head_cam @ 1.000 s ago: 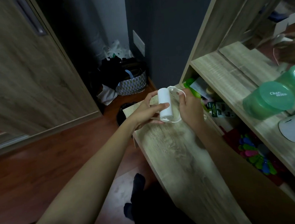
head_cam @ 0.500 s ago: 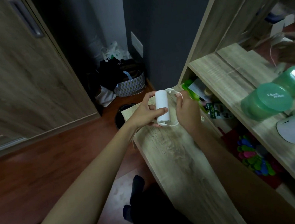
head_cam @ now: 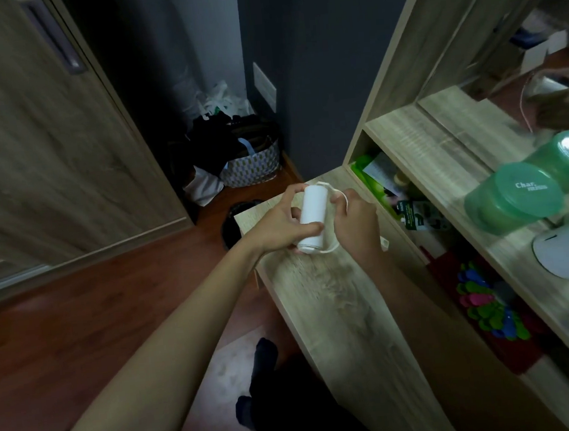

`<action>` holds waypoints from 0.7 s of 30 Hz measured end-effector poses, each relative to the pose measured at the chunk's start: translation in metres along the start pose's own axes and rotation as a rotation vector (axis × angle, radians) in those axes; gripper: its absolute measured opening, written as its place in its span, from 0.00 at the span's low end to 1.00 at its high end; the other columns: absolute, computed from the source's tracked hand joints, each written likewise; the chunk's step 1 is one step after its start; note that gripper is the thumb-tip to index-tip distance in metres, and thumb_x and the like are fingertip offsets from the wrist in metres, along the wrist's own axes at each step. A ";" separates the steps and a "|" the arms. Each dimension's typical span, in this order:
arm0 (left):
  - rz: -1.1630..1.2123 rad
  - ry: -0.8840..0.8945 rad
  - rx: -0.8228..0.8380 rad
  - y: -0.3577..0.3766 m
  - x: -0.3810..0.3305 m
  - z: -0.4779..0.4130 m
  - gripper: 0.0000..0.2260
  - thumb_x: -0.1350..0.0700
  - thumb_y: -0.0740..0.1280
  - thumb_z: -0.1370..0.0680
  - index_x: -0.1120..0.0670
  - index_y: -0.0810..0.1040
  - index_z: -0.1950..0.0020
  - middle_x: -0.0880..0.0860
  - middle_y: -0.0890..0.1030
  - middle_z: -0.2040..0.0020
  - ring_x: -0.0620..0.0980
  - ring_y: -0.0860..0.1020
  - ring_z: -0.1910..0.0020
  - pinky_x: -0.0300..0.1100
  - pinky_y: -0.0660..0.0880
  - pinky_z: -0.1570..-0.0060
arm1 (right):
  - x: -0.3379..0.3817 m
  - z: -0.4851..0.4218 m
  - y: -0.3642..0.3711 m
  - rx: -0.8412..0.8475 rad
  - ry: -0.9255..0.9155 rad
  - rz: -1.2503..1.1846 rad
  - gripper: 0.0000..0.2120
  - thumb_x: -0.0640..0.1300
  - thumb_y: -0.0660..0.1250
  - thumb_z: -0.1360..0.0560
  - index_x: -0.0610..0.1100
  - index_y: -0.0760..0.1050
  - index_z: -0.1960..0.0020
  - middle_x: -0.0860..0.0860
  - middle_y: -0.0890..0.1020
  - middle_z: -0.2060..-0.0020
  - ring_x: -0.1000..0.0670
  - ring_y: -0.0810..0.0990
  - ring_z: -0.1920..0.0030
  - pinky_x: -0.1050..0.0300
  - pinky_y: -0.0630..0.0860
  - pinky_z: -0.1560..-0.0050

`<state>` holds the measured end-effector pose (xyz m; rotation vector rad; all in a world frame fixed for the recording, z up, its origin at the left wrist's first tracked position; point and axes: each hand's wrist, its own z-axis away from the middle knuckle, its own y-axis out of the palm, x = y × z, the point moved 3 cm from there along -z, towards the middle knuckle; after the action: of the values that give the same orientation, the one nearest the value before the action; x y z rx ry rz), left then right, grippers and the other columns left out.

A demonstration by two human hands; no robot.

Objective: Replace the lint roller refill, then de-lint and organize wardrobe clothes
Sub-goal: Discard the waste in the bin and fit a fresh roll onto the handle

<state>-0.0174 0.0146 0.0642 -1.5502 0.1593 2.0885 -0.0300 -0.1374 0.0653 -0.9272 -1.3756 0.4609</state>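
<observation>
A white cylindrical lint roller refill (head_cam: 313,214) is held upright just above the wooden counter (head_cam: 346,313). My left hand (head_cam: 278,224) wraps around its left side, thumb across the lower front. My right hand (head_cam: 358,224) is against its right side and grips the thin white lint roller frame (head_cam: 334,195), which loops around the roll. The handle end of the frame is hidden behind my right hand.
A wooden shelf unit (head_cam: 425,155) stands at the right with a green lidded container (head_cam: 512,199), packets and colourful pegs (head_cam: 487,304). A patterned basket (head_cam: 251,163) of bags sits on the floor in the dark corner. A wooden wardrobe door (head_cam: 47,150) is at left.
Both hands with the roll have stayed over the counter's far end. The roll has tilted slightly and my fingers have shifted their grip on it.
</observation>
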 end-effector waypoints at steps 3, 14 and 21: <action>-0.010 0.000 0.020 0.001 0.000 0.000 0.30 0.58 0.71 0.26 0.43 0.61 0.31 0.54 0.77 0.53 0.51 0.80 0.64 0.48 0.80 0.65 | -0.001 0.001 0.001 0.009 0.004 -0.001 0.14 0.44 0.55 0.18 0.37 0.75 0.43 0.41 0.81 0.56 0.51 0.73 0.61 0.59 0.64 0.61; -0.005 0.076 -0.095 0.013 0.028 0.008 0.33 0.47 0.73 0.30 0.43 0.66 0.28 0.51 0.78 0.46 0.46 0.78 0.49 0.48 0.80 0.51 | -0.008 0.010 -0.002 0.056 -0.149 -0.082 0.14 0.43 0.54 0.18 0.36 0.75 0.44 0.49 0.75 0.67 0.61 0.71 0.70 0.70 0.64 0.70; -0.065 0.144 -0.099 0.015 0.029 0.011 0.34 0.42 0.71 0.31 0.46 0.66 0.26 0.48 0.79 0.41 0.46 0.77 0.44 0.47 0.79 0.51 | -0.010 0.014 -0.002 0.068 -0.155 -0.223 0.13 0.41 0.54 0.18 0.38 0.76 0.43 0.48 0.79 0.65 0.57 0.76 0.67 0.67 0.71 0.65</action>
<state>-0.0397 0.0157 0.0378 -1.7414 0.0563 1.9615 -0.0453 -0.1418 0.0595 -0.6837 -1.5746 0.4131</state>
